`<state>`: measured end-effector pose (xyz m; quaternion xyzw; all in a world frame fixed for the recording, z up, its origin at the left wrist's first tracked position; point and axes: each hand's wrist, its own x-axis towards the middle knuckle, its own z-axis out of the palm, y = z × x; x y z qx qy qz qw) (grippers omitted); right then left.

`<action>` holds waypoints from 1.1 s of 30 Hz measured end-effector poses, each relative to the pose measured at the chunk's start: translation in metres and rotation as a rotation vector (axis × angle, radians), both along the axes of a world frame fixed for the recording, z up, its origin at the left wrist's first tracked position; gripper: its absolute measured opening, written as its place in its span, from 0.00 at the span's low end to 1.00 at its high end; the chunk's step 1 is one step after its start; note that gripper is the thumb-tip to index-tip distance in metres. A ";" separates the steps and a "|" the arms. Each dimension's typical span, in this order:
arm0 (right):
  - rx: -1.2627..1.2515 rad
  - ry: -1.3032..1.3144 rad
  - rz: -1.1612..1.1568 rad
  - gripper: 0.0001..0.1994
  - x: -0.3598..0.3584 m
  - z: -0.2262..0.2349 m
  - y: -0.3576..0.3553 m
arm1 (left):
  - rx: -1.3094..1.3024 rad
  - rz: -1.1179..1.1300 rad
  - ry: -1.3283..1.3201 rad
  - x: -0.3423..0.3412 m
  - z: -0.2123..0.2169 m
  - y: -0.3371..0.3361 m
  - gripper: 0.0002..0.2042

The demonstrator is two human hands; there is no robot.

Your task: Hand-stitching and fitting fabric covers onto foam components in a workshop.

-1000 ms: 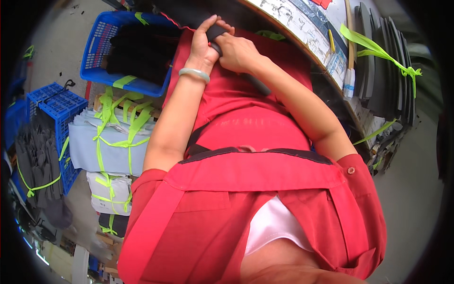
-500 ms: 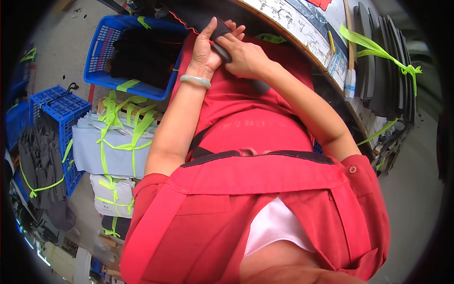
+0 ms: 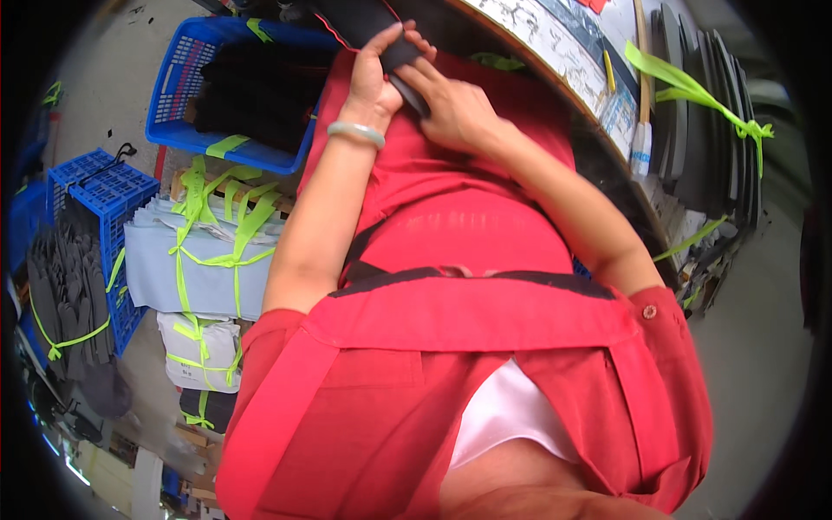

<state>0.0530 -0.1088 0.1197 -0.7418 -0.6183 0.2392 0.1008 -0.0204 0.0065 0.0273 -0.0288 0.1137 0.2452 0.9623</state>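
A dark grey fabric piece point(image 3: 355, 21) with red-trimmed edges stretches from the top of the head view into my hands. My left hand point(image 3: 374, 85), with a pale bangle at its wrist, is closed around it, thumb on the near side and fingertips showing past the far edge. Against the same fabric lies my right hand point(image 3: 458, 111), its fingers pressed over the piece close to my left palm. A narrow dark end of the cloth hangs down between the two hands. Exactly how the right fingertips grip is partly hidden.
A blue crate point(image 3: 227, 143) with dark cloth stands left of my lap. Nearby are a tied pale-blue bundle point(image 3: 195, 269), another blue crate point(image 3: 108, 186) and dark grey strips point(image 3: 69, 277). A worktable point(image 3: 555, 52) borders the right, beside tied dark sheets point(image 3: 693, 113).
The fabric has shifted, and more of its dark surface with red edging shows at the top. My right hand has moved slightly to the right and down; both hands stay on the cloth.
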 end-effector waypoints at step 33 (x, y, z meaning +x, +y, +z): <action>-0.120 -0.126 0.092 0.21 0.002 0.010 -0.001 | 0.050 0.034 0.165 -0.006 0.006 0.004 0.11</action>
